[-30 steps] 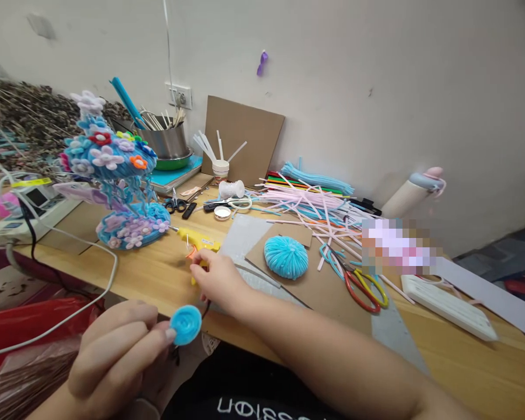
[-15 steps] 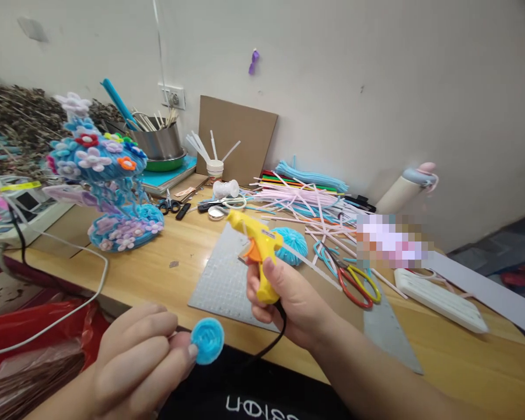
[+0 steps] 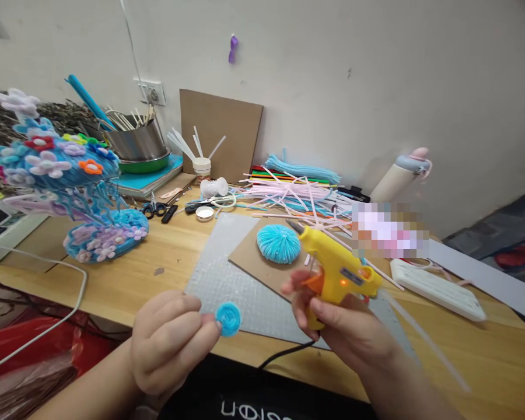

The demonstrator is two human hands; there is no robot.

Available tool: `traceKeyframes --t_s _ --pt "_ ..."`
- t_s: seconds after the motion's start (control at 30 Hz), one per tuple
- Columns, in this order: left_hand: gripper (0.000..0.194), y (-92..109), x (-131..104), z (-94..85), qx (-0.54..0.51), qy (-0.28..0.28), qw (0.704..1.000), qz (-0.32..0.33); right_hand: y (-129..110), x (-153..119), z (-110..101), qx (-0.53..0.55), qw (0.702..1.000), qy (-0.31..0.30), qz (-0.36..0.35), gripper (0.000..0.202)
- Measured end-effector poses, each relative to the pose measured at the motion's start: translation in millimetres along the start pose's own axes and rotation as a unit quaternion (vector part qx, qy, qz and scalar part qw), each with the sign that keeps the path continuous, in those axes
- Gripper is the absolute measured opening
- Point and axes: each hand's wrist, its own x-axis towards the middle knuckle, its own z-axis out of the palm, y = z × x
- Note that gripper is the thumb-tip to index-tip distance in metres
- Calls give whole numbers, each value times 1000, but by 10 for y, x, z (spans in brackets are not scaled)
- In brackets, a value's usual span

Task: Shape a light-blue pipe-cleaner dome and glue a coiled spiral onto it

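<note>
Between thumb and fingers, my left hand (image 3: 172,341) pinches a small round blue coil of fuzzy pipe cleaner (image 3: 228,319) by its left edge. My right hand (image 3: 345,326) wraps round the handle of a yellow hot glue gun (image 3: 335,262), whose nozzle points up and left; an orange light glows on its side and a clear glue stick (image 3: 429,335) trails from its back. Beyond the hands, a fluffy blue dome (image 3: 279,244) rests on a brown board (image 3: 249,256), which lies on a grey cutting mat (image 3: 210,286).
A blue flower-covered pipe-cleaner model (image 3: 65,169) stands at the left. Bundles of pipe cleaners (image 3: 284,189) lie at the back, near scissors (image 3: 154,209) and a cup of glue sticks (image 3: 202,168). A white power strip (image 3: 437,290) sits at the right. The gun's black cord (image 3: 284,353) crosses the table's edge.
The glue gun in my right hand has moved right and a little down, uncovering the blue dome. My left hand has shifted right and slightly up with the coil. The camera view has also shifted.
</note>
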Motion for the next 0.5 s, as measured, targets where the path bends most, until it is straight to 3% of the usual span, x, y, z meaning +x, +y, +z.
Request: traceKeyframes --t_s 0.07,0.17,0.3,0.5 --pt "16 -29 84 17 -35 -11 998 47 16 -118 -56 -80 997 17 13 24" --pt "18 -20 196 28 -64 -41 997 26 60 -259 -117 -166 986 -2 8 32" --pt "16 -8 277 49 -86 -56 995 5 120 -382 -188 -185 982 -20 41 36" --pt "15 -7 361 29 -66 -80 994 46 211 -446 -226 -180 982 -38 46 40"
